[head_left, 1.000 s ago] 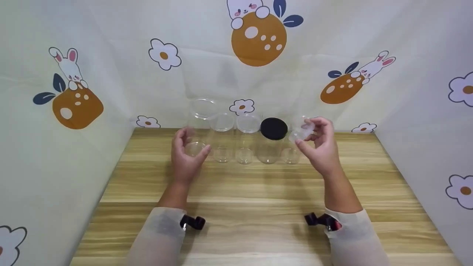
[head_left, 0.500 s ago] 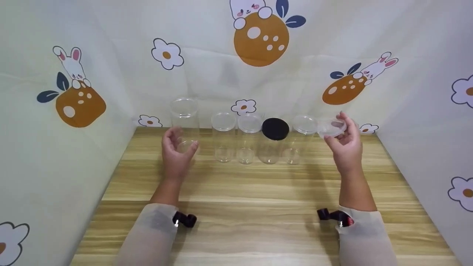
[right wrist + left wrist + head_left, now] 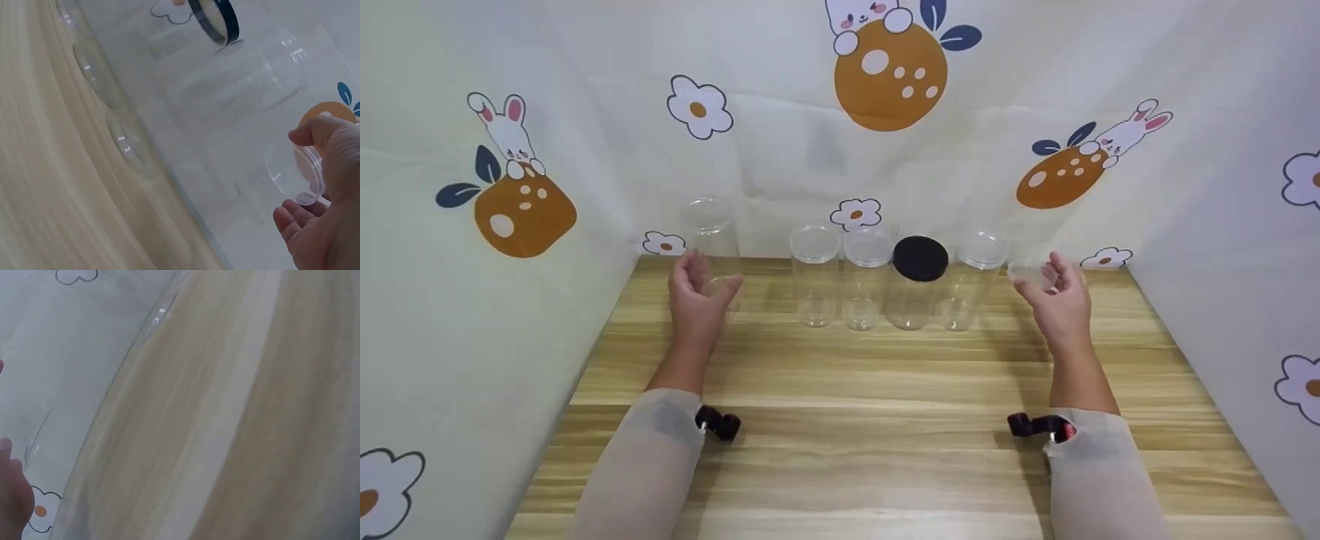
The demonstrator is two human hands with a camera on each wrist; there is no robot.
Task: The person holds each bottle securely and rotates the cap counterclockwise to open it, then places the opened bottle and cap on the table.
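At the back left, my left hand (image 3: 695, 306) grips a tall clear plastic jar (image 3: 715, 244) low on its body, thumb on the right side. Its round top rim shows above the fingers. In the left wrist view only part of this hand (image 3: 14, 495) appears at the left edge. On the right, my right hand (image 3: 1063, 307) pinches a round clear lid (image 3: 1027, 276) between thumb and fingers. Closer up in the right wrist view, the same lid (image 3: 292, 171) has a thin raised rim and is tilted.
Between the hands, a row of clear jars stands along the wooden table's (image 3: 840, 420) back edge. One jar wears a black lid (image 3: 920, 259). To its left are two clear-topped jars, the outer one a clear jar (image 3: 815, 281); right of it stands another (image 3: 971, 281). A patterned cloth (image 3: 780, 150) hangs behind.
My left hand has carried the tall jar leftward, away from the row. My right hand has moved the lid right, off from beside the rightmost jar, then slightly lower.
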